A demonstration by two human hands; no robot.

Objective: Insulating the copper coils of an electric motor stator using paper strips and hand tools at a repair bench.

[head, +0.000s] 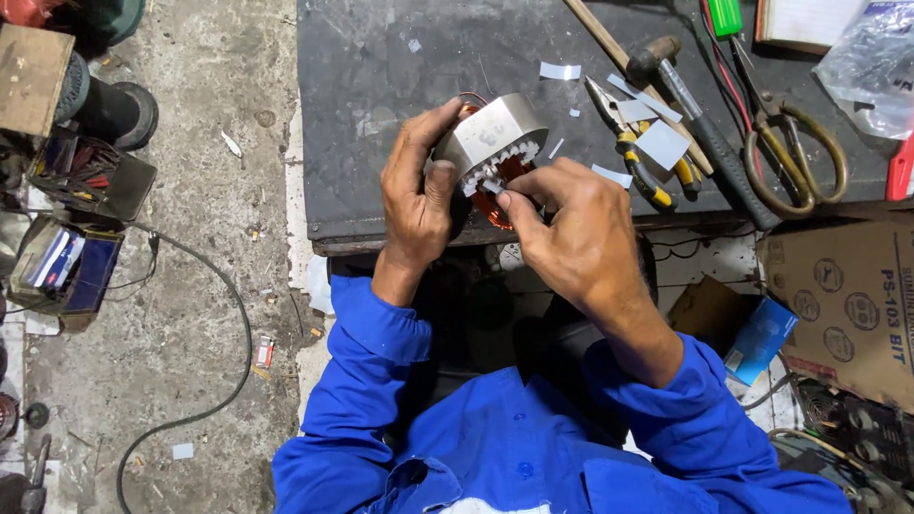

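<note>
Over the dark bench point(381, 143), your left hand point(416, 195) grips the metal stator point(490, 138), your right hand point(571, 224) pinches a white paper slip point(493, 185) at its slots, pliers point(636, 157), hammer point(695, 114), scissors point(795, 157) lie right.

Hidden behind the left hand point(416, 195) and right hand point(571, 233): the near side of the metal stator point(490, 133) and most of its copper winding point(490, 202); too small to tell what the right fingertips pinch at the white slot liners point(495, 162). Cut off by the top edge: the wooden stick point(609, 43), green tool point(725, 14) and notebook point(804, 21). Cropped at the right edge: the plastic bag point(871, 62), red object point(902, 169) and cardboard box point(847, 300); desk point(381, 67) underside lost in shadow.
</note>
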